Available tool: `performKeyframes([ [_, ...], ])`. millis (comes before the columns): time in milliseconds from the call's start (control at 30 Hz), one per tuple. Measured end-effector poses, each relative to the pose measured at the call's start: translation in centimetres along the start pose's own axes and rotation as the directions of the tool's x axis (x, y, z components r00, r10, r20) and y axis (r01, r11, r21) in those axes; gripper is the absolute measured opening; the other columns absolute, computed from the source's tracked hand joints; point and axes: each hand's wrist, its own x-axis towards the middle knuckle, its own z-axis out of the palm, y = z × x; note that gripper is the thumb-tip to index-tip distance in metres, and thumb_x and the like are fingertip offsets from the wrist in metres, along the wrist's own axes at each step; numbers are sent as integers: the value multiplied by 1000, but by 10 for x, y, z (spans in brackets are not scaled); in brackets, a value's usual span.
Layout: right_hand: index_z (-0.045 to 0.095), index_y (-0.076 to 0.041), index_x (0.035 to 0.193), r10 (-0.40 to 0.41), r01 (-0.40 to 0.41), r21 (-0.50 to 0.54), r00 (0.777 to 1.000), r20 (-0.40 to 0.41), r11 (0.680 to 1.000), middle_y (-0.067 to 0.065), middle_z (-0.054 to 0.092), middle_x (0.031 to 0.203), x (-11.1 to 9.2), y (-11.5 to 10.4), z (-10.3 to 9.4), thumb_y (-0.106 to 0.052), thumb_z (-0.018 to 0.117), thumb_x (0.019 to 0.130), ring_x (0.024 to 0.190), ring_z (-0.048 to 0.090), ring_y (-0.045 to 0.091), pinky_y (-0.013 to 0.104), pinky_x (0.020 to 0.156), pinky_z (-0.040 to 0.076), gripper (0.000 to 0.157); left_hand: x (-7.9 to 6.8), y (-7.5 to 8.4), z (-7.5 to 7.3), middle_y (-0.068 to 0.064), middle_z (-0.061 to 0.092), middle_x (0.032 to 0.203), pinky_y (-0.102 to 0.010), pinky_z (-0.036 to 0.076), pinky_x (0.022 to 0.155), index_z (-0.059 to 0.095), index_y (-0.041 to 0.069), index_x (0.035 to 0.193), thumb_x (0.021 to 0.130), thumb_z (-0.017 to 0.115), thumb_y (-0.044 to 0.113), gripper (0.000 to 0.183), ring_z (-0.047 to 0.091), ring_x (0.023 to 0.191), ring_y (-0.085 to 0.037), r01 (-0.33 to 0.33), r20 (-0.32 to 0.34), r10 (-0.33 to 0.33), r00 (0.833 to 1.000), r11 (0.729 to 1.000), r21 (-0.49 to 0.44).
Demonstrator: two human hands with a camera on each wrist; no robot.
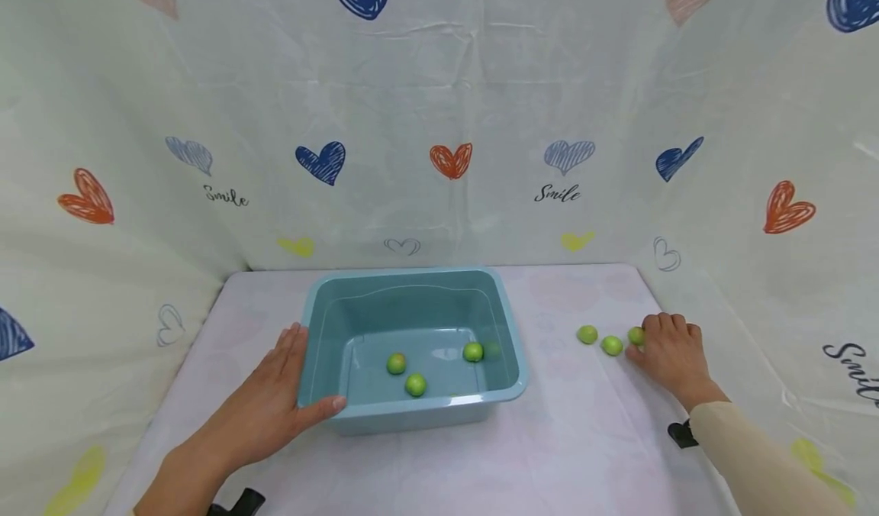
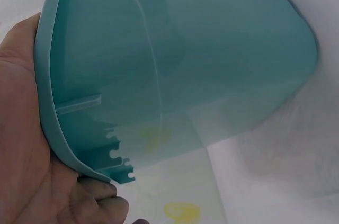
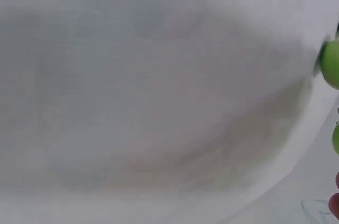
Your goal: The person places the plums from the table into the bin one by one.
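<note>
My left hand [image 1: 264, 398] lies at the near left corner of a light blue plastic basin [image 1: 511, 348], fingers stretched along its left side and thumb over the front rim. The left wrist view shows the palm against the basin's rim [image 2: 45, 91]. Inside the basin sit three small round green fruits [image 1: 415, 384]. Off to the right, my right hand [image 1: 673, 356] curls its fingers and thumb around a green fruit [image 1: 635, 336], which it partly hides. Two more green fruits [image 1: 611, 346] lie just left of that hand. Fingertips [image 3: 334, 205] show at the right wrist view's edge.
A pale cloth covers the table [image 1: 563, 455]. Behind and at both sides hangs a white curtain [image 1: 384, 81] printed with hearts and the word Smile. The table's right edge runs close by the right hand.
</note>
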Motion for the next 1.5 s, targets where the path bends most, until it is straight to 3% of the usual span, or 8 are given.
performKeyframes([
  [367,53,-1,97,-178,178,-10,975,-130,984,10,47,84,19,-40,-38,-29,80,81,85,44,34,54,78,39,42,0,0,0,-30,11,173,-76,39,111,6,-8,166,88,59,83,131,23,155,-56,-5,-10,6,1000,1000,7],
  [700,55,-3,89,-346,353,-35,888,-302,935,9,49,79,36,-85,-61,-29,69,79,81,47,33,52,77,42,31,0,-1,-3,-30,11,173,-77,35,113,7,-6,166,85,56,89,135,19,157,-55,8,-20,-7,1000,999,54],
  [1000,57,-4,90,-434,444,-62,823,-367,894,9,52,80,48,-122,-96,-32,71,77,79,48,32,49,74,42,34,1,1,-5,-30,13,173,-71,23,124,12,-10,165,85,55,89,134,15,160,-51,-1,-16,2,1000,998,68],
  [1233,58,-6,95,-505,521,-42,801,-323,853,7,55,87,58,-166,-134,-32,75,81,87,50,29,46,80,42,34,1,2,-4,-32,15,172,-71,23,124,16,-12,163,86,53,89,133,18,159,-52,-18,-18,20,1000,994,110],
  [1500,63,-7,104,-678,710,-15,667,-309,704,6,60,94,76,-226,-157,-34,71,86,90,52,26,43,82,44,33,1,3,-5,-34,18,171,-71,25,123,18,-13,162,88,54,86,129,20,158,-53,-36,-31,42,999,987,154],
])
